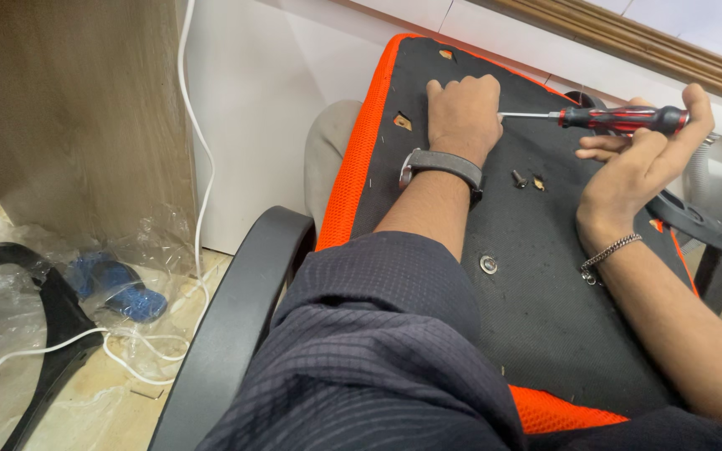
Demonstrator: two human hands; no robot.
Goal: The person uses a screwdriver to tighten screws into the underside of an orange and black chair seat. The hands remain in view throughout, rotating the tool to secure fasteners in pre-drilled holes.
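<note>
Right, from the head camera, the right hand (641, 163) was wrapped around a screwdriver (620, 119) with a red and black handle, thumb up over the butt end, the shaft lying level and pointing left. Its thin metal tip met the left hand (463, 113), which was curled into a loose fist and pressed down on the black underside of an upturned chair seat (545, 309); whatever the fingers pinched was hidden, so I could not tell if they held anything. A watch (443, 163) sat on that wrist, a chain bracelet (607, 252) on the other. A loose bolt (517, 178) lay on the fabric between the two hands, and a metal washer (488, 265) sat nearer the person. Orange mesh edged the seat. A black armrest (236, 309) curved at the lower left, and beyond it a white cable (198, 150) ran down to crumpled clear plastic wrap (85, 276) on the floor
</note>
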